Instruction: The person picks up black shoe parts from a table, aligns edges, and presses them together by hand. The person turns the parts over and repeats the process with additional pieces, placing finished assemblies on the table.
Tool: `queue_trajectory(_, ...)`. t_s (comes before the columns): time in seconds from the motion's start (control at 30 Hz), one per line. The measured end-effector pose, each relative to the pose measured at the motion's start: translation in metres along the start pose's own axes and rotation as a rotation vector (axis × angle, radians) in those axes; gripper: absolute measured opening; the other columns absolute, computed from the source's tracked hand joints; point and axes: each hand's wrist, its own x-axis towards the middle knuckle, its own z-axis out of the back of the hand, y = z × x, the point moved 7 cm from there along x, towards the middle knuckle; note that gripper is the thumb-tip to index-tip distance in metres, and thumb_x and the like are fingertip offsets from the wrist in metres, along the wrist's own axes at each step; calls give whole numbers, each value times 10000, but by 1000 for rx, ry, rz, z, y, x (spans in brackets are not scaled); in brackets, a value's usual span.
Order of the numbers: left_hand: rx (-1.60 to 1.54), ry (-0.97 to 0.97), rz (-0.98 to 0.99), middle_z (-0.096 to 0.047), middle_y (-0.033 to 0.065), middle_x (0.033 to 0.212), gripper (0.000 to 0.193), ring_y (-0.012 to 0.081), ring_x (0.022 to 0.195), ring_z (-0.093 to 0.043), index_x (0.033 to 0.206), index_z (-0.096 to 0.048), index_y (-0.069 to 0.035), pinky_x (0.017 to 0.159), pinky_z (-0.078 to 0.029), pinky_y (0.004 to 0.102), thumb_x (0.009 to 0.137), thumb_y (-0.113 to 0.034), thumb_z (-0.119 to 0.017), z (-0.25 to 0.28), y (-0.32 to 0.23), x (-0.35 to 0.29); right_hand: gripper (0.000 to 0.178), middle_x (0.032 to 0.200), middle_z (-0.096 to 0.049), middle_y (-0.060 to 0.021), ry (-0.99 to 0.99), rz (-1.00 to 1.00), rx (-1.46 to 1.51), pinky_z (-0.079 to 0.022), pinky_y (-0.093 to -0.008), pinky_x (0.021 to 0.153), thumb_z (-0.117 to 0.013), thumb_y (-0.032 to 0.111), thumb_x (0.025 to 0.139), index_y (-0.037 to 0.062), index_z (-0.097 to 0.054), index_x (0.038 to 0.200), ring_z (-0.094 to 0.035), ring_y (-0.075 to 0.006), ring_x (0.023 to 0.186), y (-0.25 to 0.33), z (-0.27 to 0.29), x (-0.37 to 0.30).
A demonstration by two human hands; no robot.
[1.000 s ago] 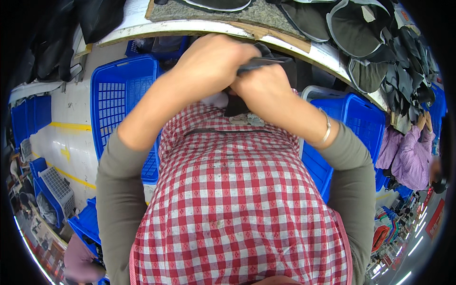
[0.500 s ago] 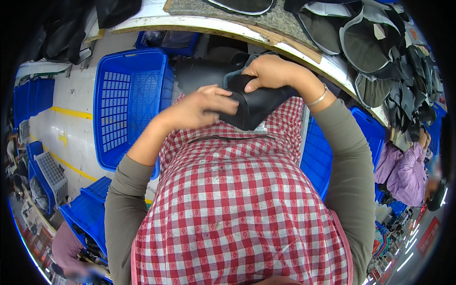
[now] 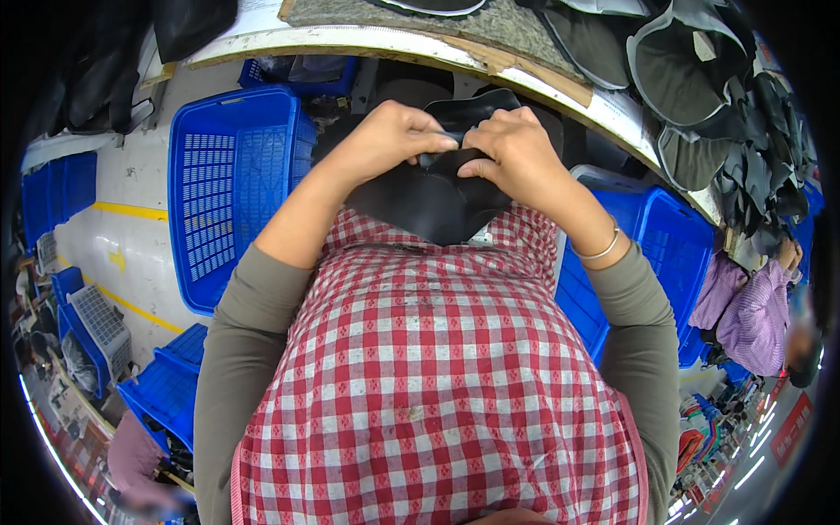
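Note:
A black leather shoe upper (image 3: 420, 206) lies over my lap against the red-and-white checked apron, its pointed end toward me. My left hand (image 3: 389, 144) is closed on its upper edge, thumb and fingers pinched together. Right beside it, my right hand (image 3: 516, 150) grips the same edge with curled fingers and the thumb on the near face. The fingertips almost meet at a fold where a bit of greyish lining shows. What lies between the fingertips is too small to make out. More black leather spreads behind both hands.
A blue plastic basket (image 3: 179, 210) stands on the floor at my left, another blue basket (image 3: 678, 236) at my right. Ahead runs a workbench edge (image 3: 420, 39), with several black uppers (image 3: 682, 74) heaped at its right. A co-worker's purple sleeve (image 3: 757, 306) shows far right.
My left hand has moved up and right from the leather's near side to its upper edge. My right hand has shifted slightly right, and the upper has turned, now lying flatter over my lap.

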Motion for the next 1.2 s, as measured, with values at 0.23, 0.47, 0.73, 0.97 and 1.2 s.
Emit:
queue_trajectory(0.23,-268,-173,61,-777,78,972,220,107,792,-679,1144,-764,16,738,-563,249,927,-2,-735,4,13,-39,335,895,-677,-87,33,-19,203,-444,-395,889,-845,198,798,72,-617,1010,-658,-295,895,-6,7,6)
queue_trajectory(0.47,-417,-272,93,-753,67,905,175,119,754,-672,1096,-765,28,700,-565,260,941,-49,-743,0,16,-35,295,835,-693,-103,68,32,180,-441,-412,886,-797,260,880,63,-599,977,-682,-304,876,-4,7,12)
queue_trajectory(0.73,-576,-308,179,-757,90,928,150,150,801,-711,1068,-755,35,725,-607,297,941,-39,-729,-4,34,-41,320,833,-709,-88,120,-46,180,-436,-404,880,-805,266,873,62,-581,978,-692,-301,856,-1,9,12)
queue_trajectory(0.97,-313,-427,-37,-745,112,1045,207,175,866,-729,1167,-704,8,758,-590,300,971,-48,-674,-4,4,-56,295,805,-695,-96,112,-97,190,-430,-387,883,-817,294,850,108,-618,964,-666,-306,794,-12,7,11)
queue_trajectory(1.2,898,131,-735,-652,17,1357,414,223,1312,-584,1277,-672,-147,1180,-412,445,866,-186,-700,-62,-50,-86,268,828,-626,-67,340,-159,604,-468,-325,737,-780,188,921,27,-587,1012,-551,-162,802,-55,-26,27)
